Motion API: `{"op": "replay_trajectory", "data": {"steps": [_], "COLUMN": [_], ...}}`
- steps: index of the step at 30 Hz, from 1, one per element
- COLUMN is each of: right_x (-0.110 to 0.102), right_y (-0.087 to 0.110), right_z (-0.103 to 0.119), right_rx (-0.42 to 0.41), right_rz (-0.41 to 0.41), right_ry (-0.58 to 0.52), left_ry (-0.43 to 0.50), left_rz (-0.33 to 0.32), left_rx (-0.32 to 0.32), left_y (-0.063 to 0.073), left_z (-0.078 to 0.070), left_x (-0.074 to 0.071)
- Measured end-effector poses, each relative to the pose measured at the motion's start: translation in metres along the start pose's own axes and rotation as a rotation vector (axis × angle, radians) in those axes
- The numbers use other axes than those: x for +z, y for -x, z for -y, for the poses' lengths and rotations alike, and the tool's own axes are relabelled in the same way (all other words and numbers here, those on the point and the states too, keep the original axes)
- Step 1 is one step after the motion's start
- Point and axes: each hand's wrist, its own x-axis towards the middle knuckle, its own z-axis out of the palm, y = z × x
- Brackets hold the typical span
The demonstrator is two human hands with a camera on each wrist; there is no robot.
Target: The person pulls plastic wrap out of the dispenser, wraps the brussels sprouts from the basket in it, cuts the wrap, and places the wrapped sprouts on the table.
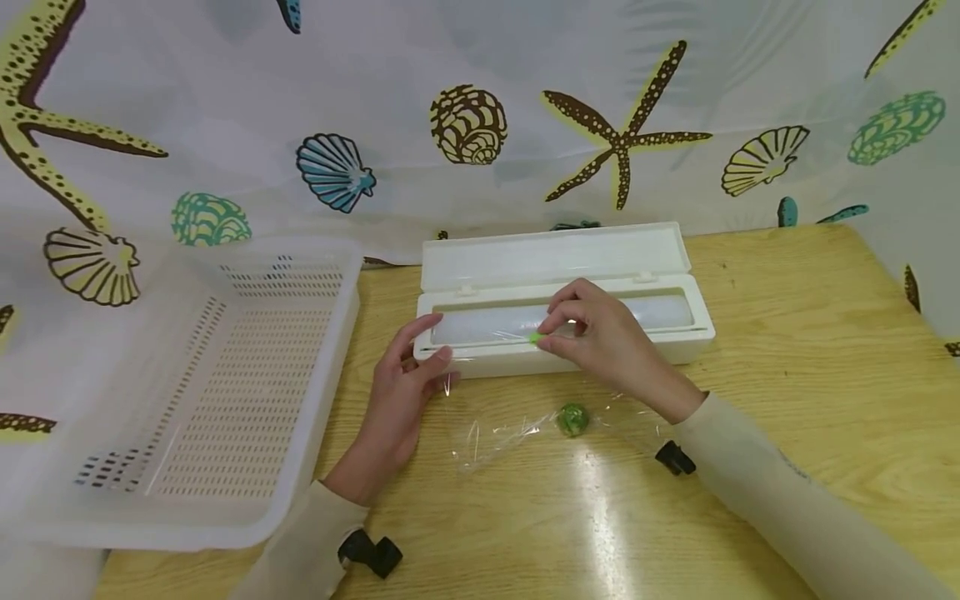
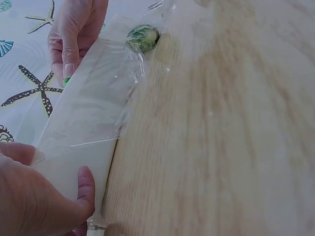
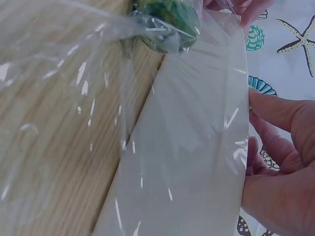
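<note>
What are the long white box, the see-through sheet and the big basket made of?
The long white box: probably plastic, smooth, with crisp, moulded-looking edges.
The see-through sheet: thin plastic film, it seems, shiny, because it crinkles and glints.
The big basket: likely plastic too, smooth-looking, with neat rows of holes.

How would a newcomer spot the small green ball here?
On the wooden table, find the open white box. Just in front sits the small green ball. It is round and covered in clear film, unlike the tiny green tab the right hand pinches.
</note>
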Motion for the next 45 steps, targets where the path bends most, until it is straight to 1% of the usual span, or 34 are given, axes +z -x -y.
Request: {"op": "replay_trajectory", "data": {"steps": [5,12,18,23,29,33,39,42,45], "right_x": [-0.005,-0.012,-0.017,-0.02,-0.026,-0.03,-0.04,-0.047,-0.051], "right_y": [0.001,0.006,0.008,0.011,0.017,0.02,0.023,0.027,0.029], "right_z": [-0.003,-0.009,-0.014,-0.017,-0.018,-0.019,-0.023,-0.026,-0.031], "right_rx": [0.016,0.011,0.012,0.031,-0.008,-0.018,-0.014,0.008,0.005], "right_rz": [0.012,-0.003,0.005,0.0,-0.026,-0.032,-0.019,-0.022,-0.03], "right_ry": [-0.006,0.016,0.024,0.014,0.041,0.047,0.045,0.05,0.053], "left_ry": [0.012,0.015,0.024,0.017,0.015,0.018,0.013,0.002,-0.013], "left_rz": [0.008,0.01,0.006,0.013,0.023,0.03,0.019,0.012,0.002], "left_rx": [0.004,0.008,0.012,0.019,0.024,0.024,0.028,0.032,0.041], "left_y": [0.0,0.0,0.001,0.001,0.0,-0.001,-0.001,-0.002,-0.001], "left_z": [0.0,0.002,0.004,0.005,0.006,0.006,0.006,0.005,0.005], "left_x": [-0.001,-0.002,-0.003,-0.003,-0.002,0.0,0.001,0.0,-0.001]}}
